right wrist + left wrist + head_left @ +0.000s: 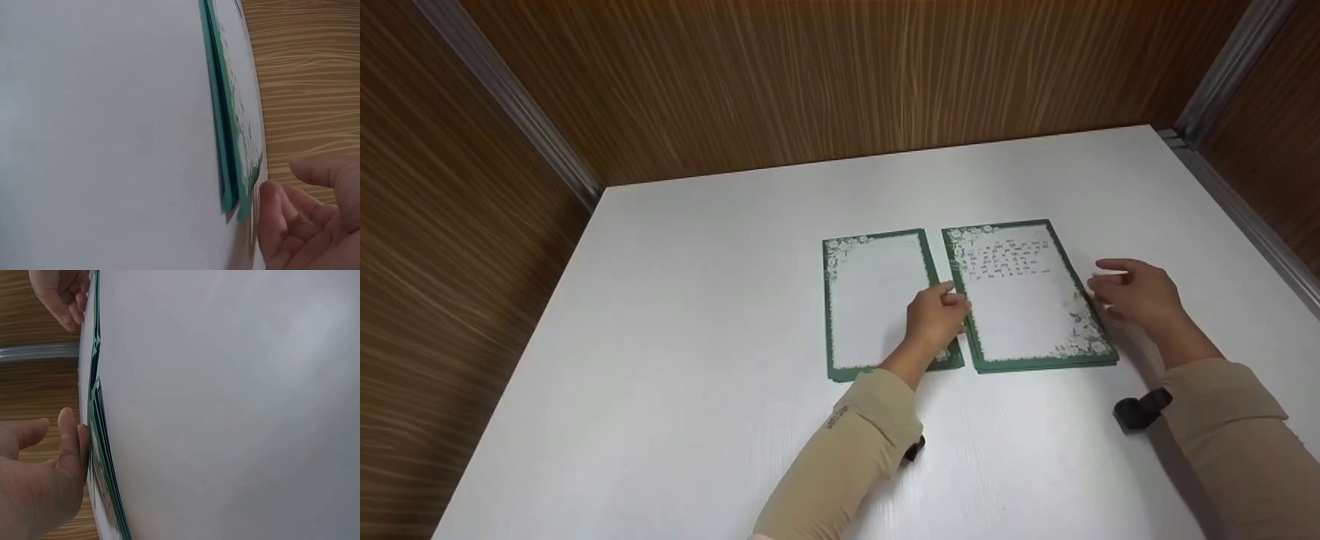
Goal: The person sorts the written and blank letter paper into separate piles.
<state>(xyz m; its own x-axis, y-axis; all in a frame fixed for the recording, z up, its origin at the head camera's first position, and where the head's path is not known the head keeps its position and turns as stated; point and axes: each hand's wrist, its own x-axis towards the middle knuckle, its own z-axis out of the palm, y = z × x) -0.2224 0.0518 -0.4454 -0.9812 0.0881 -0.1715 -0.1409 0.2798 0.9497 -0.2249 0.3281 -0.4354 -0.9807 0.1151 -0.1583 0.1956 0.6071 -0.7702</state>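
Observation:
Two stacks of green-bordered sheets with white floral corners lie side by side on the white table. The left stack [870, 307] has a blank top sheet; lines of small writing cover the upper part of the right stack [1020, 319]. My left hand [936, 319] is over the left stack's right edge, its fingertips at the gap by the right stack. In the left wrist view its thumb and fingers are apart. Just beyond the right stack's right edge is my right hand [1144, 296], fingers loosely bent, holding nothing. The right wrist view shows layered sheet edges [225, 129] beside that hand.
The white table [682, 300] extends around both stacks. Wood-grain panels [810, 82] stand behind it and at both sides, with metal strips [510, 97] at the corners. A black wrist device [1140, 411] sits under the right sleeve.

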